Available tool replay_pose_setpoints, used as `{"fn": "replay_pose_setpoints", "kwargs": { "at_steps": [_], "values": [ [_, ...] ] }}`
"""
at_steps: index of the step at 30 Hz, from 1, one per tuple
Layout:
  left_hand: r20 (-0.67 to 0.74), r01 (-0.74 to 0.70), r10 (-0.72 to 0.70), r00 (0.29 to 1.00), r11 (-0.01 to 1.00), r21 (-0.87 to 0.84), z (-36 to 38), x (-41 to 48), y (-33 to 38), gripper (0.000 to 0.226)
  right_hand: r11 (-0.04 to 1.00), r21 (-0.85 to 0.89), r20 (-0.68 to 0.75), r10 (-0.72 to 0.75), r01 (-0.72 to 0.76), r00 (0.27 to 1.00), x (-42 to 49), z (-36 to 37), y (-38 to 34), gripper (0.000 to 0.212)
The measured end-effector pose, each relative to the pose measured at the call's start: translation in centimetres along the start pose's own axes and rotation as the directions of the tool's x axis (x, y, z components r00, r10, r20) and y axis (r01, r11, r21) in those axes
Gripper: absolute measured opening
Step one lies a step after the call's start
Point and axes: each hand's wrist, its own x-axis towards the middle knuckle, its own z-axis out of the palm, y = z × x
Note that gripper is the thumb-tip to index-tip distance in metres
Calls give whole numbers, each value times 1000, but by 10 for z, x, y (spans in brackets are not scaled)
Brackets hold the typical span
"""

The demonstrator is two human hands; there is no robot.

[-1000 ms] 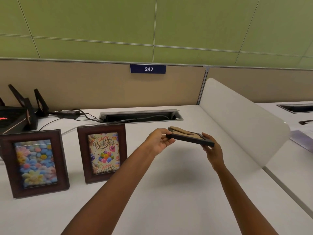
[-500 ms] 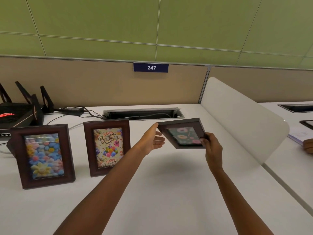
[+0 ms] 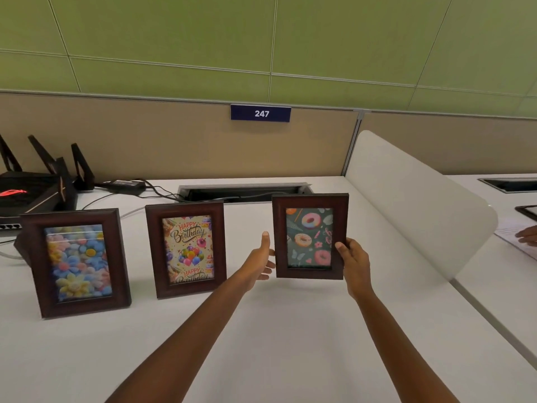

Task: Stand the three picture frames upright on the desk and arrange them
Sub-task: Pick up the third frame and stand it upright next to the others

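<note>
Three dark wooden picture frames face me on the white desk (image 3: 261,330). The flower frame (image 3: 77,261) stands upright at the left. The birthday frame (image 3: 187,248) stands upright in the middle. The donut frame (image 3: 309,235) is upright at the right, its lower edge at or just above the desk. My right hand (image 3: 353,263) grips its lower right edge, thumb on the front. My left hand (image 3: 260,261) is beside its left edge, fingers spread, fingertips behind or at the frame; contact is unclear.
A black router (image 3: 32,193) with antennas, a power adapter (image 3: 126,184) and cables sit at the back left. A cable slot (image 3: 244,191) runs behind the frames. A white divider panel (image 3: 412,205) bounds the right. Another person's hand (image 3: 527,238) rests on paper beyond it.
The donut frame went from flat, back side up, to tilted and now upright facing me, and lower. My left hand came off its edge.
</note>
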Motion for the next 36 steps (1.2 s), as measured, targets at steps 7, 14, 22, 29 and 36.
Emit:
{"fn": "replay_pose_setpoints", "kwargs": {
  "at_steps": [7,14,22,29,36],
  "values": [
    [25,-26,29,999,994,-111,0,12,-6,64,978,179,121,86,-107,989,0,8,0,17],
    [86,4,25,996,947,-322,-5,27,-9,61,979,137,214,122,-153,969,9,13,8,22],
    [8,-95,112,994,878,-470,-7,42,-1,55,976,74,273,179,-206,945,17,20,15,19],
    [-14,-99,106,994,859,-502,-3,59,-5,52,976,40,279,196,-215,940,31,23,23,18],
    [-14,-86,91,996,870,-486,-4,75,-7,53,959,55,272,254,-279,928,40,28,33,20]
  ]
}}
